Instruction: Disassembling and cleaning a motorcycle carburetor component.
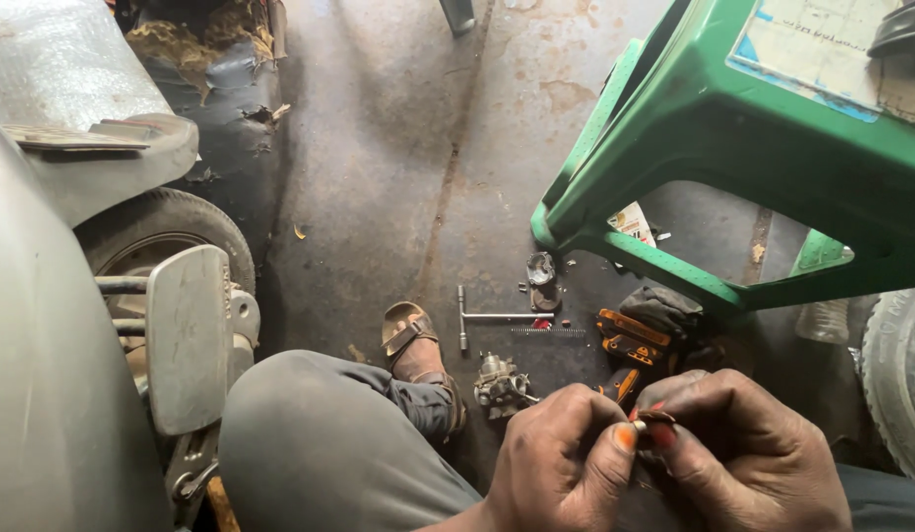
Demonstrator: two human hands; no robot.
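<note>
Both hands meet at the near edge of the scene, over the person's lap. The left hand (566, 453) and right hand (743, 443) pinch their fingers together on a tiny metal part (642, 425), holding it close up, likely to work it by fingertip. On the concrete floor (398, 177) just beyond lie a small carburettor (501, 384), a T-handle wrench (492, 317) and an orange tool (630, 340), within reach beside the green stool (733, 128).

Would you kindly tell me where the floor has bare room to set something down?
The concrete floor is bare between the scooter wheel and the green stool. It is crowded near the hands: T-wrench, carburetor, orange tool, sandalled foot.
</note>
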